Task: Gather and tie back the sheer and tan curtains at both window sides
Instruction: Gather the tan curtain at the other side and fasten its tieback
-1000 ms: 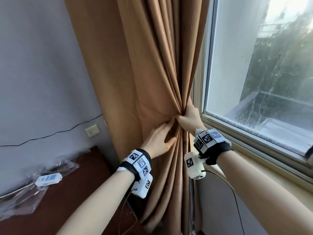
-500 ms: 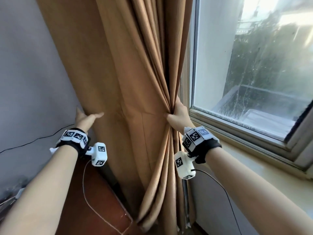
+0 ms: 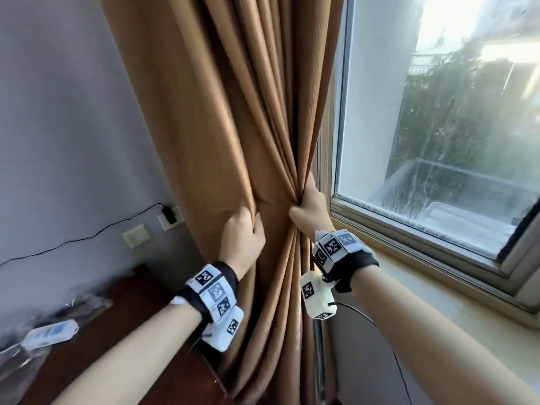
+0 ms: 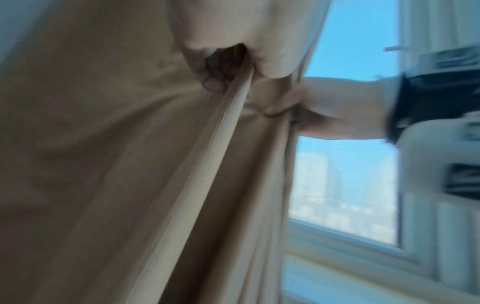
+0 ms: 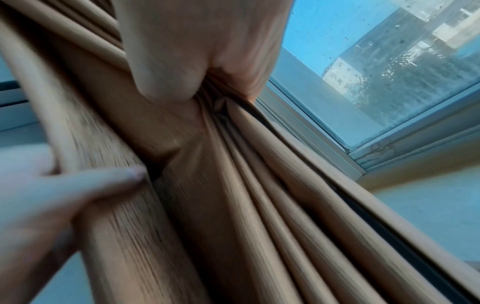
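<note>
The tan curtain [image 3: 222,118] hangs at the window's left side, its folds drawn together at waist height. My right hand [image 3: 309,209] grips the bunched folds by the window frame; the right wrist view shows the pleats [image 5: 233,185] squeezed in its grasp. My left hand [image 3: 244,229] holds the curtain's outer left edge, fingers curled round a fold [image 4: 233,107], a short way left of the right hand. I see no sheer curtain and no tie-back.
The window [image 3: 438,127] and its sill [image 3: 438,287] lie to the right. On the grey wall at left are wall sockets [image 3: 169,217] with a black cable. A dark wooden table [image 3: 102,331] below holds a white device [image 3: 49,336] and plastic wrap.
My left hand went out to the curtain's left edge by the wall, then came back toward the right hand holding that edge. The right hand kept its grip on the bunch.
</note>
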Motion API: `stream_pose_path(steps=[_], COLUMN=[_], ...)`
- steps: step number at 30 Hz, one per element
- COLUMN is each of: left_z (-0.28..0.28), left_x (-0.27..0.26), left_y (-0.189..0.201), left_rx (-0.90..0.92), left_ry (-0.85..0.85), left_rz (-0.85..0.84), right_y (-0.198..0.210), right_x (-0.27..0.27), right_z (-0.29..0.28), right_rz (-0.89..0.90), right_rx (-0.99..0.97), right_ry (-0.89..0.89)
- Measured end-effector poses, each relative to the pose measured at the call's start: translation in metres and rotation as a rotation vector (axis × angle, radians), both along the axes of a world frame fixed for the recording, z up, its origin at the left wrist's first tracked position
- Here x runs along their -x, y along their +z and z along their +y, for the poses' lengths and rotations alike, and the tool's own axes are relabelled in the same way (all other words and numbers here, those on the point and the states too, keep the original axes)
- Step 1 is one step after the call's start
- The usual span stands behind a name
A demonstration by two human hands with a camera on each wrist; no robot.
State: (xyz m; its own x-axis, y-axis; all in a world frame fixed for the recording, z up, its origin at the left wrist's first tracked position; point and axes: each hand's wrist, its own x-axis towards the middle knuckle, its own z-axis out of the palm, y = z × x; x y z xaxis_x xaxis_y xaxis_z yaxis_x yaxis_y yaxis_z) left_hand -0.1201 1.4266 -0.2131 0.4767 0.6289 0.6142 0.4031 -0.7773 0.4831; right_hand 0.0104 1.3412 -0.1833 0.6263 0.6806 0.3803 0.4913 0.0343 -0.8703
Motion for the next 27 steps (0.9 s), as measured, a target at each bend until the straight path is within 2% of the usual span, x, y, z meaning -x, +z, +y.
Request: stream_pose_path(steps=[3,6,12,16,21,25,27], left_z=[-0.037,-0.046,-0.044,-0.039,-0.034,-0.036,-0.035], left_x=[-0.004,-0.017,-0.03,-0.036,-0.051,-0.056,-0.057], left_y=[0.009,0.018,0.003,-0.019,-0.021,-0.018,-0.02], left_rx=[-0.06,0.01,0.101,0.123,0.152,0.15,0.117], left_ry=[-0.142,-0.221,-0.198,-0.202,-0.208,-0.197,-0.194], left_rz=[0.005,0.122,0.367,0.564,0.729,0.822,0.81], right_y=[-0.002,-0.004,-0.007,0.001,0.011,0.007,0.002], right_x=[-0.004,-0.003,-0.001,-0.005,0.0,-0.002,-0.007], right_z=[0.003,0.004,0.002,-0.004,-0.004,-0.001,0.001], right_rz=[0.013,0.011,0.062,0.093,0.166,0.05,0.031], right_rx=[-0.01,-0.044,-0.034,0.041,0.081,0.115,0.076], right_ry=[-0.008,-0.019,-0.008,0.069,0.173,0.099,0.029])
